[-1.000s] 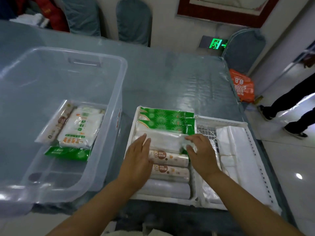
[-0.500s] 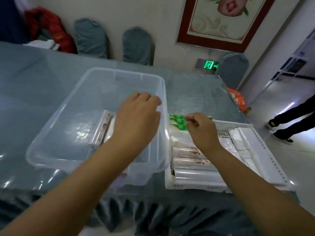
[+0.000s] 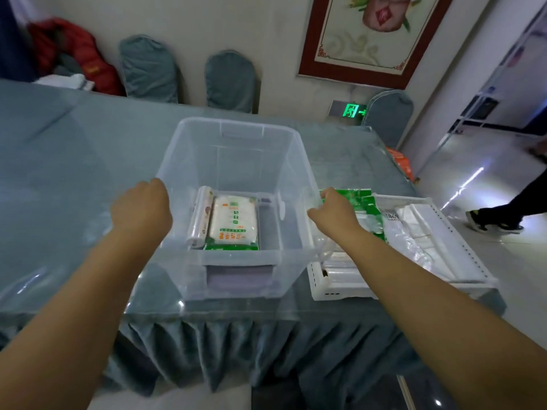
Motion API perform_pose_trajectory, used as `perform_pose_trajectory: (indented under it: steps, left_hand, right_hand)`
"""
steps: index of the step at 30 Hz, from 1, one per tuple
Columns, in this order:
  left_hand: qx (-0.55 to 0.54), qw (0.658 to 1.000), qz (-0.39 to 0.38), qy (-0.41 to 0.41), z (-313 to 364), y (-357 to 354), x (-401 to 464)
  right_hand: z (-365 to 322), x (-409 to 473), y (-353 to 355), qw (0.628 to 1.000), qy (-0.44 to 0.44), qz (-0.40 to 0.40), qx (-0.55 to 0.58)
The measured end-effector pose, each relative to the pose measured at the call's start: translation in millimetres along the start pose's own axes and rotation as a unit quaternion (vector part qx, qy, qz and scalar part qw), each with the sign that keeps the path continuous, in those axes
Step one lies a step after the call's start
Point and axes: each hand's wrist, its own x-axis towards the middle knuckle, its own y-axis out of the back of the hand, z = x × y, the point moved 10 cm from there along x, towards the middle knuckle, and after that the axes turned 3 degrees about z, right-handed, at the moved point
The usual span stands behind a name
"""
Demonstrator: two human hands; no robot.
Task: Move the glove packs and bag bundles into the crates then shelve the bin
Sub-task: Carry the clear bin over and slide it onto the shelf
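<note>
Head view: a room with a pale wall, a red-framed flower picture (image 3: 367, 34) at 1 o'clock, two blue-covered chairs (image 3: 149, 69) at 11 o'clock, and a lit green exit sign (image 3: 352, 110) low on the wall. A long table (image 3: 74, 161) under a blue-grey cloth with a clear cover fills the middle.

On it, at centre, stands a clear plastic bin (image 3: 233, 161). Inside, on its floor, lie a white glove pack (image 3: 233, 221) with green and orange print, over a green pack edge, and a bag roll (image 3: 200, 220) touching its 9 o'clock side.

Just beside the bin at 3 o'clock sits a white slotted crate (image 3: 461, 261), holding green packs (image 3: 358, 199) at its far end, clear rolls near its front and white folded bags (image 3: 423, 229) to the right.

The left hand (image 3: 142, 207) grips the bin's left rim, fingers curled over it. The right hand (image 3: 333, 210) holds the right rim, fingers hooked on the edge.

At 3 o'clock, a person's dark trouser leg and shoe (image 3: 488, 223) stand on the shiny floor.
</note>
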Motion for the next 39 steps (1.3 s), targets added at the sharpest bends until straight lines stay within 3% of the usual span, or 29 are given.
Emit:
perform_pose_trajectory:
  steps: [9, 18, 26, 39]
  left_hand:
    - [-0.084, 0.996, 0.038, 0.002, 10, 29, -13]
    - [-0.089, 0.981, 0.139, -0.102, 131, 129, -34]
    - [-0.154, 0.953, 0.142, -0.221, 325, 152, -129]
    - [-0.253, 0.887, 0.043, -0.384, 636, 73, -334]
  right_hand:
    - [9, -21, 32, 0.996, -0.024, 0.055, 0.064]
    - [51, -51, 162, 0.972, -0.022, 0.181, 0.151]
    - [197, -137, 326, 0.937, -0.068, 0.306, 0.157]
    - [478, -316, 518, 0.885, -0.222, 0.398, 0.092]
